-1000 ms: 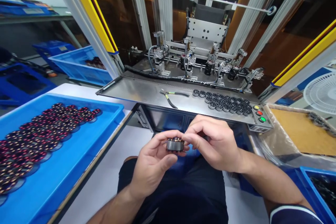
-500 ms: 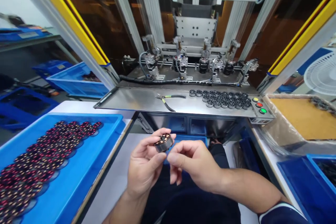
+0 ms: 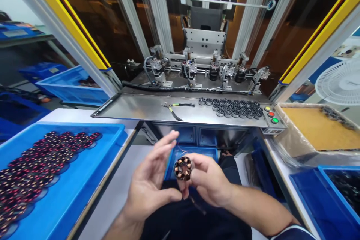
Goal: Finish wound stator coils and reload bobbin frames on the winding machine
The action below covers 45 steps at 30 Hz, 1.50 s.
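Observation:
A round motor stator [image 3: 183, 168] with copper windings is held between the fingers and thumb of my right hand [image 3: 209, 178]. Its wound face is turned up toward me. Just to its left, my left hand [image 3: 154, 180] is open, fingers and thumb spread apart, holding nothing. Both hands are above my lap, in front of the machine's metal ledge. A blue tray [image 3: 92, 153] to the left carries many wound stators [image 3: 50, 161] in overlapping rows.
On the steel ledge [image 3: 135, 107] lie cutting pliers [image 3: 177, 105] and a group of dark stator cores [image 3: 236, 107]. Coloured push buttons [image 3: 271, 114] sit at its right end. Behind stands the winding machine [image 3: 202, 71]. A lined box [image 3: 303, 127] and a blue bin [image 3: 309, 187] are at right.
The stator has passed from my left hand to my right and is turned with its face toward me. My left hand has opened. The view has shifted slightly.

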Tool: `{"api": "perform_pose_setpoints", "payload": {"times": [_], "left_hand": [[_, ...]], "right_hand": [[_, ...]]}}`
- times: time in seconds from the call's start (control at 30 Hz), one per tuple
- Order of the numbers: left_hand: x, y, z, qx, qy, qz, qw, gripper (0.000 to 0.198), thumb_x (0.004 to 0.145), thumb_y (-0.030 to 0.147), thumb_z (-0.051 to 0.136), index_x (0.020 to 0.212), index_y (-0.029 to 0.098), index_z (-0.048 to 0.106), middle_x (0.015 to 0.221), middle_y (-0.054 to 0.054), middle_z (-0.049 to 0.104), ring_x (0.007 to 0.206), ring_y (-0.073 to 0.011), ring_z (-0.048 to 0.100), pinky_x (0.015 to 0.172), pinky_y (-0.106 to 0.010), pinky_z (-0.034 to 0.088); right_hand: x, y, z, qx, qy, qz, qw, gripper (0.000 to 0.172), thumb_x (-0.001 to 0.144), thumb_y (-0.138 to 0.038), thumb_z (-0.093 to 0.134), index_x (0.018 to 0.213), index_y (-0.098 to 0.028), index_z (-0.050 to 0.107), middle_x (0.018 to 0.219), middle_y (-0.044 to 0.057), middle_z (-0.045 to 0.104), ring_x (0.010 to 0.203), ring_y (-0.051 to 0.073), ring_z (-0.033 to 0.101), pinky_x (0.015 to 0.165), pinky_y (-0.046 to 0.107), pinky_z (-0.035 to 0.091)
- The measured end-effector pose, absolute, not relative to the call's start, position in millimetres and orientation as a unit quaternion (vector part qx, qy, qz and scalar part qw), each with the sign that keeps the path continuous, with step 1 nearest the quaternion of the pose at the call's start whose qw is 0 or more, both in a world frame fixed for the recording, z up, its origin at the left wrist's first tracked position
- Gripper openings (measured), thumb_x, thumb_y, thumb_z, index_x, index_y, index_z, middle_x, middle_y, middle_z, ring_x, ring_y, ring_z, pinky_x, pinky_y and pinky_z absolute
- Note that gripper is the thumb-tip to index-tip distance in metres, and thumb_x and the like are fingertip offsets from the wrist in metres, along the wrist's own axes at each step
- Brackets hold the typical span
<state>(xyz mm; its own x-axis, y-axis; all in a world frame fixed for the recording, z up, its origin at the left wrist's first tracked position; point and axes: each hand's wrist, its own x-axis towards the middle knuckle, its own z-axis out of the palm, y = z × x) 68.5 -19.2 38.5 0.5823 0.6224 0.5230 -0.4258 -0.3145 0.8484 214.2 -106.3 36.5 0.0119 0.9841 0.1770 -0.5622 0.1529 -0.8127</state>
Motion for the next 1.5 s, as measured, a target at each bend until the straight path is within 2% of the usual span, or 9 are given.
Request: {"api": "perform_pose_setpoints", "payload": {"times": [0.13,0.23,0.4,0.53,0.67,0.97,1.17,1.33,1.5], "left_hand": [[57.8,-25.3,40.3,0.731,0.198,0.410,0.509,0.060,0.066,0.042,0.085,0.122,0.030,0.065,0.123,-0.004,0.061,0.118,-0.0185,0.056,0.103,-0.021,0.042],[57.1,-31.8,41.9,0.755,0.207,0.369,0.500,0.055,0.070,0.041,0.082,0.122,0.033,0.065,0.115,-0.001,0.066,0.106,-0.0167,0.062,0.095,-0.020,0.046],[62.3,-33.0,44.0,0.756,0.186,0.389,0.492,0.046,0.076,0.026,0.080,0.119,0.035,0.066,0.112,0.001,0.068,0.103,-0.0156,0.063,0.091,-0.023,0.049],[60.9,-32.6,41.3,0.774,0.186,0.415,0.440,0.050,0.074,0.016,0.080,0.119,0.031,0.065,0.111,-0.003,0.068,0.105,-0.0186,0.060,0.093,-0.029,0.048],[58.5,-33.7,37.2,0.774,0.199,0.427,0.422,0.049,0.077,0.013,0.077,0.121,0.030,0.065,0.117,-0.004,0.065,0.107,-0.0185,0.060,0.090,-0.027,0.050],[66.6,-41.7,39.8,0.672,0.151,0.394,0.609,0.041,0.080,0.011,0.073,0.116,0.028,0.067,0.117,-0.007,0.062,0.107,-0.0196,0.065,0.090,-0.025,0.055],[62.0,-40.5,44.7,0.778,0.146,0.406,0.456,0.045,0.079,0.007,0.071,0.118,0.027,0.061,0.115,-0.008,0.065,0.111,-0.0211,0.062,0.092,-0.031,0.054],[55.4,-39.0,62.9,0.884,0.124,0.368,0.261,0.050,0.077,0.008,0.071,0.121,0.023,0.055,0.116,-0.008,0.068,0.107,-0.0194,0.067,0.096,-0.029,0.054],[53.7,-42.0,70.7,0.903,0.085,0.361,0.215,0.054,0.080,0.007,0.068,0.128,0.022,0.050,0.114,-0.009,0.070,0.106,-0.0172,0.068,0.094,-0.025,0.055]], "right_hand": [[228.4,-108.9,38.4,-0.413,-0.636,0.088,0.645,0.045,0.079,-0.024,0.078,0.118,-0.017,0.059,0.097,0.009,0.060,0.085,0.019,0.059,0.072,0.031,0.054],[233.4,-109.6,38.3,-0.434,-0.685,-0.041,0.584,0.050,0.082,-0.016,0.072,0.128,-0.017,0.053,0.101,0.012,0.059,0.090,0.020,0.060,0.075,0.032,0.055],[235.5,-113.2,40.4,-0.420,-0.691,0.042,0.586,0.050,0.079,-0.012,0.065,0.127,-0.018,0.053,0.103,0.012,0.058,0.093,0.023,0.060,0.075,0.037,0.054],[234.1,-116.9,47.0,-0.413,-0.644,0.155,0.625,0.033,0.077,-0.030,0.075,0.103,-0.016,0.060,0.090,0.008,0.057,0.081,0.019,0.056,0.070,0.034,0.049],[232.1,-118.1,55.9,-0.433,-0.630,0.229,0.602,0.014,0.085,-0.020,0.070,0.079,-0.015,0.058,0.071,0.002,0.058,0.066,0.012,0.054,0.063,0.026,0.045],[244.6,-119.6,72.7,-0.428,-0.638,0.274,0.579,0.013,0.089,-0.013,0.062,0.076,-0.014,0.059,0.073,0.003,0.060,0.067,0.011,0.055,0.065,0.025,0.045],[265.8,-127.0,69.3,-0.464,-0.620,0.318,0.546,0.019,0.091,-0.020,0.063,0.073,-0.015,0.059,0.071,0.002,0.060,0.065,0.011,0.054,0.064,0.025,0.043],[280.7,-127.6,79.6,-0.476,-0.635,0.333,0.509,0.033,0.086,-0.047,0.068,0.083,-0.014,0.064,0.084,0.006,0.061,0.078,0.016,0.056,0.071,0.029,0.045],[265.1,-119.2,98.2,-0.461,-0.685,0.376,0.420,0.024,0.089,-0.031,0.067,0.074,-0.014,0.060,0.077,0.004,0.061,0.072,0.013,0.056,0.072,0.027,0.046]]}}
